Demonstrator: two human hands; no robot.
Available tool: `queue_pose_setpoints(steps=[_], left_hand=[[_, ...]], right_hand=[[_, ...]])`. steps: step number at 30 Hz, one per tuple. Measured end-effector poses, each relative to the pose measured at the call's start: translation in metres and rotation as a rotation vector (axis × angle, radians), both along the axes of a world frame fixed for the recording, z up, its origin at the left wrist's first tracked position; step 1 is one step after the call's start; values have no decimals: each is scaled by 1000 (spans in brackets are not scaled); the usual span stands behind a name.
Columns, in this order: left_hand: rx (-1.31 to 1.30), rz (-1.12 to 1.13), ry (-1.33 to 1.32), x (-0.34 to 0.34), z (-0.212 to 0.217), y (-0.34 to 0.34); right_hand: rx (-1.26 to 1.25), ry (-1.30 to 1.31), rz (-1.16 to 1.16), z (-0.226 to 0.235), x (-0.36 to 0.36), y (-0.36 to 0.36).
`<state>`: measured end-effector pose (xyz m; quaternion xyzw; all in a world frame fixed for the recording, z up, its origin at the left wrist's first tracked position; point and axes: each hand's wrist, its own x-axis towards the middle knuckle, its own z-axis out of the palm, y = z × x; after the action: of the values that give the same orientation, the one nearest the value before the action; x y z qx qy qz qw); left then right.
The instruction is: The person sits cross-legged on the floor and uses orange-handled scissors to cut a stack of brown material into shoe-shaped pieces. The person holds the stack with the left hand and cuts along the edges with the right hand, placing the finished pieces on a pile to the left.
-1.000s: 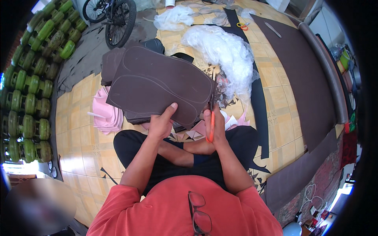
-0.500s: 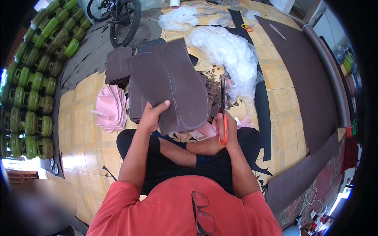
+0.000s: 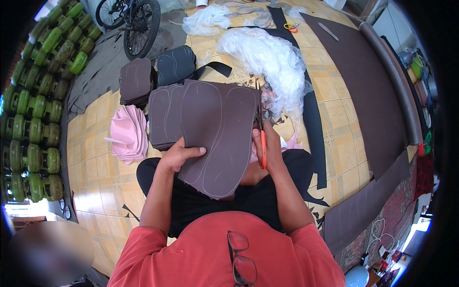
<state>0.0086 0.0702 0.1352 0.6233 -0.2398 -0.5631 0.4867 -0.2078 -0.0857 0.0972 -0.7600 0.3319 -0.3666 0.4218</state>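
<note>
Red short-sleeved shirt (image 3: 201, 253), black trousers (image 3: 260, 203)

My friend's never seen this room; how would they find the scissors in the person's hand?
Start at the red shirt at the bottom, then follow the right forearm up to the right hand. The scissors are there, dark blades pointing away at the right edge of a held brown sheet. Their visible handle is orange, whereas the other pair, lying near the top, shows yellow too.

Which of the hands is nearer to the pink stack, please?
Left: the left hand, holding the brown sheet, is to the right of the pink stack; the right hand, holding the scissors, is farther right.
</note>
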Motion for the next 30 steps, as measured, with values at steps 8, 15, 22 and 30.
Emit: queue_pose_setpoints(steps=[8, 15, 22, 30], left_hand=[[-16, -44, -9, 27, -3, 13], [112, -188, -118, 56, 27, 12], [-44, -378, 225, 65, -33, 22], [-359, 246, 177, -12, -75, 20]], right_hand=[[97, 99, 153, -2, -18, -6], [181, 63, 175, -18, -43, -22], [709, -440, 155, -24, -18, -9], [779, -591, -165, 0, 9, 33]])
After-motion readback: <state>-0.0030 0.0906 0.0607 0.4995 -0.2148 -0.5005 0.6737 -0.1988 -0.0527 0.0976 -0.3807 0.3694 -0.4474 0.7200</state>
